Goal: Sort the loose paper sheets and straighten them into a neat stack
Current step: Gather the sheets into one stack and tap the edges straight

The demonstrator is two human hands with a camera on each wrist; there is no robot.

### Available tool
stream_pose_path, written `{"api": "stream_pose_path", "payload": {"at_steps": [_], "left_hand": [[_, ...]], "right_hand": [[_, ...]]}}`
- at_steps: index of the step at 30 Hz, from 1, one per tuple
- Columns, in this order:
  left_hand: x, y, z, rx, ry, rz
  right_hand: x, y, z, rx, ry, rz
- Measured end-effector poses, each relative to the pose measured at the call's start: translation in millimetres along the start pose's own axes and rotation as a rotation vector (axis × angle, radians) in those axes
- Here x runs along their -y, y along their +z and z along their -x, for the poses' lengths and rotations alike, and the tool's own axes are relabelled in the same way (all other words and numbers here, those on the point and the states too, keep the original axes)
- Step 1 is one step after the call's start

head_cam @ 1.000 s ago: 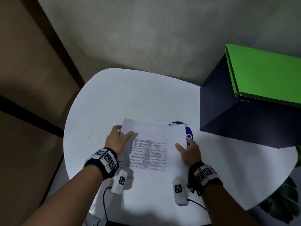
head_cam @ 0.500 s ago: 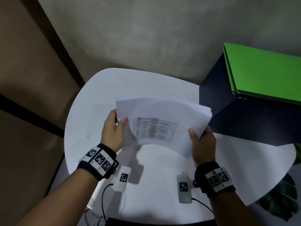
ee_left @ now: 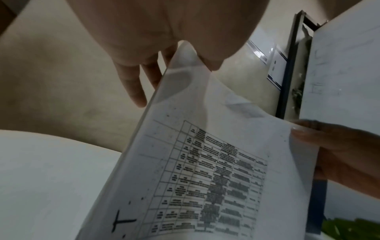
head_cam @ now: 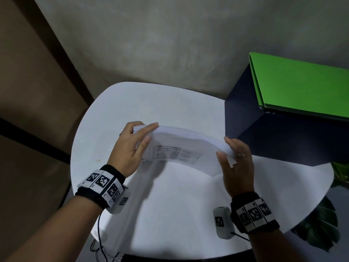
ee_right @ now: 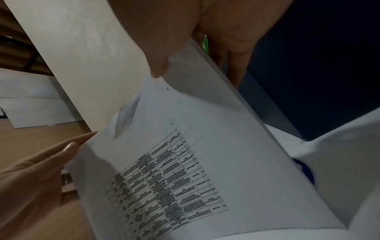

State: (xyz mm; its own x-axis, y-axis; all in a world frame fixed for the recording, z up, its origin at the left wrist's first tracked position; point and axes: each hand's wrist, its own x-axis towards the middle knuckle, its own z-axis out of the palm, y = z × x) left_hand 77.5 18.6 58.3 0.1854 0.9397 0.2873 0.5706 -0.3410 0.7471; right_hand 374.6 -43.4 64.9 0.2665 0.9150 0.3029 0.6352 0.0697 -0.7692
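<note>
Left hand (head_cam: 130, 146) and right hand (head_cam: 236, 167) each pinch one end of a thin stack of white paper sheets (head_cam: 185, 150), thumb in front, fingers behind (printed table faces the person). Stack hangs btwn the hands, bowed, above the round white table (head_cam: 170, 103).

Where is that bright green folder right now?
In the head view, the flat bright green folder lies at the far right, on top of the dark navy box beside the white round table.

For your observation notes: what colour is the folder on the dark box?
Bright green folder; clearest in the head view.
</note>
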Motion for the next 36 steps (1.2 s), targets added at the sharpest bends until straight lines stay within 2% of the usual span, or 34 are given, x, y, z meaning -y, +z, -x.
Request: {"api": "stream_pose_path", "payload": {"at_steps": [4,5,8,11,14,16,17,19,21,24,26,28,30,32,34,36], "left_hand": [[1,-3,-6,-0.046,0.034,0.034],[0,-4,-7,-0.035,-0.017,0.106],[0,-1,-11,-0.012,-0.312,0.457],[5,9,-11,0.051,-0.432,0.533],[1,18,-11,0.021,-0.451,0.571],[-5,15,-14,-0.031,-0.423,0.575],[-10,11,-18,-0.043,-0.382,0.527],[-25,-1,-28,-0.031,-0.221,0.371],[-47,-15,-41,0.013,-0.030,0.217],[-75,-30,-57,0.054,0.140,0.038],[-74,-34,-61,-0.053,0.166,-0.120],[-60,-38,-56,-0.238,0.004,-0.204],[-39,-36,-50,-0.330,-0.215,-0.058],[-22,-25,-47,-0.252,-0.355,0.340],[-15,-13,-45,-0.096,-0.437,0.738],[-18,-5,-44,-0.005,-0.491,0.769]], "right_hand": [[2,-5,-2,0.001,-0.036,0.053],[4,-7,-3,0.017,-0.035,0.046],[7,-10,-7,0.053,0.080,-0.018],[6,-10,-8,0.077,0.158,-0.035],[8,-11,-16,0.106,0.042,0.154],[17,-11,-26,0.155,-0.075,0.476],[25,-9,-30,0.177,-0.117,0.625],[44,1,-37,0.223,-0.194,0.697],[66,14,-46,0.277,-0.275,0.596],[91,21,-61,0.370,-0.189,0.394],[91,18,-65,0.344,-0.120,0.202],[85,11,-65,0.254,-0.073,0.021],[75,7,-63,0.185,0.007,-0.143],[70,6,-60,0.165,0.093,-0.331],[65,14,-53,0.178,0.159,-0.487],[63,24,-48,0.154,0.226,-0.550]]}}
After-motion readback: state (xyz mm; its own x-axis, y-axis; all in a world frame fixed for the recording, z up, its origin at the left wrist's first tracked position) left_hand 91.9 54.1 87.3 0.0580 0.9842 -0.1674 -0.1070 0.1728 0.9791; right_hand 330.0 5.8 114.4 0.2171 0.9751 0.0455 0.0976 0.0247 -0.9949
